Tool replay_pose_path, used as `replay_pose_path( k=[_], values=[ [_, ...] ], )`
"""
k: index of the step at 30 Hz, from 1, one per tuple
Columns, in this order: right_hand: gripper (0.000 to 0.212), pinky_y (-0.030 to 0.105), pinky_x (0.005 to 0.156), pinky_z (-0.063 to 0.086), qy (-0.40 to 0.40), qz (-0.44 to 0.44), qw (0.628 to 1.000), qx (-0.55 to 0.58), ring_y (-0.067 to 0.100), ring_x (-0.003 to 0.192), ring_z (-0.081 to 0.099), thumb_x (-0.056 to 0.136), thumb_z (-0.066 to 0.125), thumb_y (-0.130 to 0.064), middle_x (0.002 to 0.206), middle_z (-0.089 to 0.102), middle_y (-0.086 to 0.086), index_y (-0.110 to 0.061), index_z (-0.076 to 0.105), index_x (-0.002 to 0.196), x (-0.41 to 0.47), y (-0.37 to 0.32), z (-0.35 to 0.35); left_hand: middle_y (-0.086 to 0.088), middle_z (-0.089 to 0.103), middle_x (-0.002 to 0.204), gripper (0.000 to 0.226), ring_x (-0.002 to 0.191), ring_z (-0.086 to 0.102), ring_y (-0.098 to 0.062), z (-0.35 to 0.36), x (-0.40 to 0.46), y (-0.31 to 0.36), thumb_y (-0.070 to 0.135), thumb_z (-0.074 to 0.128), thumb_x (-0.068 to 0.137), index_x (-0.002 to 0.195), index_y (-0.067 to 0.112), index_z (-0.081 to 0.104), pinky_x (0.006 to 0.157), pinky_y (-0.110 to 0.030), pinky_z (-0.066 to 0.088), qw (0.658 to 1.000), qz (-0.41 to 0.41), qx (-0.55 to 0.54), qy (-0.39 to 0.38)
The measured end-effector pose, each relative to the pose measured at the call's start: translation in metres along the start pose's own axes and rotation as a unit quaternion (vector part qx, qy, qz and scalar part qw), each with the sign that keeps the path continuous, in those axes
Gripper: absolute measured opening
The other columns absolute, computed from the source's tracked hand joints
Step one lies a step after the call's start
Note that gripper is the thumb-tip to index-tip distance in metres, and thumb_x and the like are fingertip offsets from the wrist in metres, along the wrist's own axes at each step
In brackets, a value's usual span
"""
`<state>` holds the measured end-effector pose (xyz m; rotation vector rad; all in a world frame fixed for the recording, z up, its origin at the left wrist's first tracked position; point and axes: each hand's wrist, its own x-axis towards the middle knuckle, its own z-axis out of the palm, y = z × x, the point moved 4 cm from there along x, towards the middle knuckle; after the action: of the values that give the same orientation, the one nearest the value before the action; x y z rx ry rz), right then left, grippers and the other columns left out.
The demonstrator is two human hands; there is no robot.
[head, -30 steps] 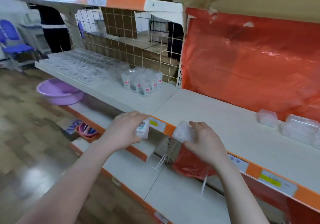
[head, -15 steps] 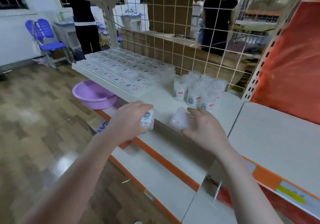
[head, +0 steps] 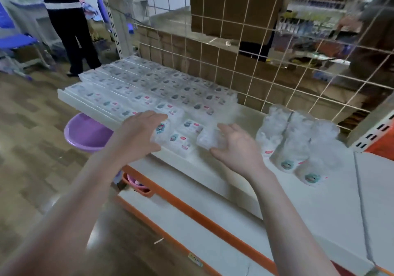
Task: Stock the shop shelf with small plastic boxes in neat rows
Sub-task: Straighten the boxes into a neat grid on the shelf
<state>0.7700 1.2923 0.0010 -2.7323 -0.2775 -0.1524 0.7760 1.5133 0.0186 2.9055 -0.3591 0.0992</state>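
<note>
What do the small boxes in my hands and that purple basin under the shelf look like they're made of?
Box in the left hand and box in the right hand: probably clear, glossy thin plastic; they look translucent. Purple basin: likely smooth moulded plastic, uniform colour with a soft sheen.

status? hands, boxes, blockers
Left hand grips one box; right hand grips another. Both at row end. Wrapped packs beside, not blocking.

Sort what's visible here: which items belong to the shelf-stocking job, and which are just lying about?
Job: box in left hand; box in right hand; rows of boxes; shelf; wrapped packs.
Lying about: purple basin; blue chair.
</note>
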Motion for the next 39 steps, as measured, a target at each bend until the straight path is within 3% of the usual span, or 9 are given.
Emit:
replay_pose_path(
  k=[6, 14, 20, 25, 30, 34, 39],
  values=[
    [0.056, 0.031, 0.09, 0.039, -0.009, 0.047, 0.999, -0.024, 0.028, 0.114, 0.048, 0.077, 0.065, -0.031, 0.121, 0.051, 0.012, -0.009, 0.049, 0.126, 0.031, -0.023, 0.022, -0.004, 0.042, 0.143, 0.079, 0.13, 0.039, -0.023, -0.002, 0.053, -0.045, 0.022, 0.077, 0.075, 0.143, 0.021, 0.037, 0.106, -0.037, 0.033, 0.998, 0.068, 0.006, -0.013],
    [0.057, 0.034, 0.087, 0.045, -0.009, 0.199, 0.979, -0.047, 0.028, 0.113, 0.051, 0.075, 0.063, -0.028, 0.125, 0.05, 0.007, -0.012, 0.048, 0.128, 0.056, -0.053, 0.041, 0.001, 0.039, 0.146, 0.076, 0.13, 0.04, -0.023, -0.005, 0.113, -0.081, 0.027, 0.075, 0.075, 0.142, 0.027, 0.037, 0.104, -0.038, 0.036, 0.978, 0.204, 0.005, -0.05],
    [0.057, 0.035, 0.09, 0.044, -0.017, 0.263, 0.963, -0.056, 0.029, 0.113, 0.051, 0.076, 0.064, -0.024, 0.125, 0.051, 0.01, -0.01, 0.048, 0.128, 0.06, -0.065, 0.043, -0.002, 0.042, 0.143, 0.077, 0.127, 0.042, -0.023, -0.007, 0.136, -0.089, 0.027, 0.074, 0.076, 0.143, 0.027, 0.036, 0.099, -0.038, 0.039, 0.961, 0.269, 0.008, -0.066],
    [0.062, 0.033, 0.094, 0.04, -0.037, 0.25, 0.963, -0.094, 0.025, 0.122, 0.045, 0.074, 0.067, -0.033, 0.131, 0.049, 0.008, -0.011, 0.047, 0.128, 0.074, -0.073, 0.039, -0.002, 0.044, 0.139, 0.08, 0.123, 0.044, -0.023, -0.007, 0.146, -0.09, 0.032, 0.075, 0.072, 0.142, 0.029, 0.036, 0.096, -0.038, 0.042, 0.956, 0.284, 0.019, -0.076],
    [0.048, 0.03, 0.087, 0.04, -0.035, 0.215, 0.963, -0.16, 0.027, 0.111, 0.048, 0.076, 0.063, -0.031, 0.114, 0.054, 0.009, -0.01, 0.053, 0.118, 0.086, -0.083, 0.037, 0.0, 0.043, 0.14, 0.081, 0.124, 0.044, -0.021, -0.004, 0.149, -0.092, 0.035, 0.074, 0.073, 0.143, 0.03, 0.034, 0.095, -0.036, 0.041, 0.955, 0.283, 0.02, -0.087],
    [0.063, 0.026, 0.092, 0.037, -0.01, 0.209, 0.974, -0.092, 0.023, 0.117, 0.045, 0.075, 0.065, -0.032, 0.126, 0.05, 0.007, -0.013, 0.046, 0.133, 0.081, -0.082, 0.031, 0.0, 0.042, 0.142, 0.081, 0.126, 0.042, -0.021, -0.003, 0.15, -0.093, 0.035, 0.073, 0.074, 0.144, 0.029, 0.033, 0.098, -0.037, 0.04, 0.956, 0.281, 0.017, -0.088],
    [0.064, 0.023, 0.085, 0.044, 0.1, 0.21, 0.971, 0.048, 0.011, 0.1, 0.053, 0.073, 0.071, -0.027, 0.108, 0.051, -0.006, -0.02, 0.047, 0.131, 0.075, -0.079, 0.016, -0.001, 0.042, 0.142, 0.08, 0.126, 0.042, -0.021, -0.001, 0.15, -0.093, 0.035, 0.073, 0.075, 0.144, 0.028, 0.033, 0.099, -0.038, 0.04, 0.955, 0.281, 0.021, -0.094]
  ],
)
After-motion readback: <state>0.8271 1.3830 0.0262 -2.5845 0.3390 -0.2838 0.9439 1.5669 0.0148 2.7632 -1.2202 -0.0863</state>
